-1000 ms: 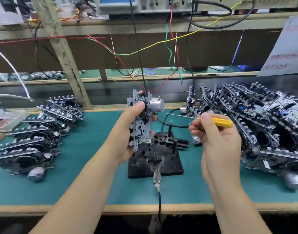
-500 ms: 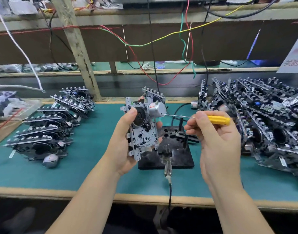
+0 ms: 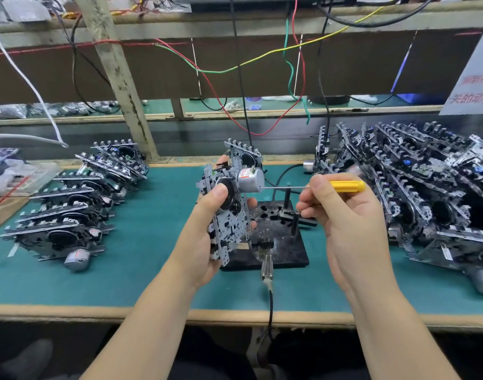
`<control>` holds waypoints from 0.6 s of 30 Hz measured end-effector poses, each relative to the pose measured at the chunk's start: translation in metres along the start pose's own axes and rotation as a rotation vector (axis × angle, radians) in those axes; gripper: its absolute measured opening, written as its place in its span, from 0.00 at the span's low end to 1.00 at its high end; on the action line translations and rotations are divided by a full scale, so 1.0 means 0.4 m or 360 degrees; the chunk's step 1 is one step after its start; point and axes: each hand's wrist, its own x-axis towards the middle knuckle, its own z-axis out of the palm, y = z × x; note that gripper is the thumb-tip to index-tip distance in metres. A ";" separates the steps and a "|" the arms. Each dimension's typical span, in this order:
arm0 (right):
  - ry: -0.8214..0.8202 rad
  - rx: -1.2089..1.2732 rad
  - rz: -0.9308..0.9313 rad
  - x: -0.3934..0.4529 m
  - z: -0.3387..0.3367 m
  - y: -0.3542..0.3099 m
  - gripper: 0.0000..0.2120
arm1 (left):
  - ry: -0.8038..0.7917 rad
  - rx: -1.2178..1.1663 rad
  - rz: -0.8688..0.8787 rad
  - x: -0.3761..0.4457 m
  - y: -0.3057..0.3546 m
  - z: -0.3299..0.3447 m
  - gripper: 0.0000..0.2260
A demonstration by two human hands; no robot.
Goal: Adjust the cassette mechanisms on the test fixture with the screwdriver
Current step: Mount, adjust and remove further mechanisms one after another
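Head view, bottom of the frame up: two bare forearms reach in over the bench edge. The left hand [image 3: 204, 239] is wrapped round one cassette mechanism [image 3: 229, 212], thumb on its black wheel, holding it upright just above the black test fixture [image 3: 278, 242] in the middle of the green mat [image 3: 152, 242]. The right hand [image 3: 341, 223] pinches one yellow-handled screwdriver [image 3: 344, 185], with the thin shaft lying level and its tip at the silver motor [image 3: 250, 180]. One cable [image 3: 270, 305] runs off the fixture toward the lower edge. Further back there's one stack of mechanisms [image 3: 78, 207] at the left and a bigger heap [image 3: 415, 193] at the right; too tangled to count. Loose wires [image 3: 251, 61] hang across the top.
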 end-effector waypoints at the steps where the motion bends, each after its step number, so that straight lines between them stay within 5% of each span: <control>1: -0.0016 -0.0013 -0.0016 -0.002 -0.003 -0.002 0.11 | 0.0008 -0.0015 -0.0043 -0.001 0.000 -0.002 0.20; 8: -0.0064 -0.0056 -0.0058 -0.005 -0.007 -0.004 0.09 | 0.0110 -0.0018 -0.0129 -0.007 0.011 0.000 0.33; 18: 0.0086 0.0018 -0.0115 -0.002 -0.014 -0.007 0.05 | 0.0100 0.0116 -0.0054 0.010 0.028 0.007 0.34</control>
